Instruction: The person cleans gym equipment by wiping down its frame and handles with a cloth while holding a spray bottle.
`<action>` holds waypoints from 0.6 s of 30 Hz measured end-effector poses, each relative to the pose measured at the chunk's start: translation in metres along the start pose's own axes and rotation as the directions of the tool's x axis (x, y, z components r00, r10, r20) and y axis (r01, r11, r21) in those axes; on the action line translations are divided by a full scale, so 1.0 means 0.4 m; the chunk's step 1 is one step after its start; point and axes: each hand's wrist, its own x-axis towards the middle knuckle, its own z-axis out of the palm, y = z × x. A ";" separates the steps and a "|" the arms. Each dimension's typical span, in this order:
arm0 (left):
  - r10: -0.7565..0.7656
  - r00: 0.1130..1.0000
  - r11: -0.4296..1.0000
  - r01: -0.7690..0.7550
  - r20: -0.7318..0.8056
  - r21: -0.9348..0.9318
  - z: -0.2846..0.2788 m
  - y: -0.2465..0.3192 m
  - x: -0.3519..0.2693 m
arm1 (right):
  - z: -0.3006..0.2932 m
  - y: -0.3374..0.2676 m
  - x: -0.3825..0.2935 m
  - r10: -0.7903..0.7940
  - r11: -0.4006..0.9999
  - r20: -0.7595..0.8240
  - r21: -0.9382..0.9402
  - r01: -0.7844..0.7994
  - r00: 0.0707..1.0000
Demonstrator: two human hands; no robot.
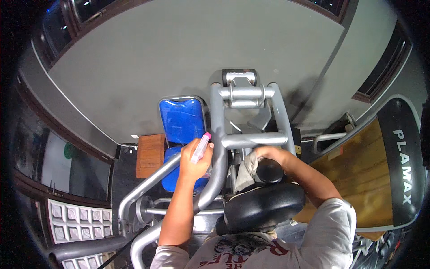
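My left hand [196, 161] is closed around a clear plastic spray bottle [200, 149] with a pink top, beside a silver tubular upright [219, 161] of a gym machine. Below the frame's lower crossbar [254, 140], my right hand [267, 153] holds a light grey cloth [247, 171]. The cloth lies beside a round black pad end [269, 170]; the fingers are partly hidden. A larger black padded cushion [264, 205] is just below, close to my body. At the top of the frame is a silver crosspiece [247, 92] with a black roller.
A blue padded chair [182, 121] and a brown wooden box or stool [150, 156] stand to the left. Silver and dark tubes [147, 181] reach out at lower left, near a white lattice panel [80, 222]. A treadmill-like deck [356, 175] lies at right. A grey wall is ahead.
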 end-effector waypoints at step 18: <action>-0.014 1.000 0.999 0.014 -0.008 0.047 -0.017 -0.036 0.023 | 0.225 -0.106 -0.292 0.060 0.997 -0.675 0.074 -0.014 0.735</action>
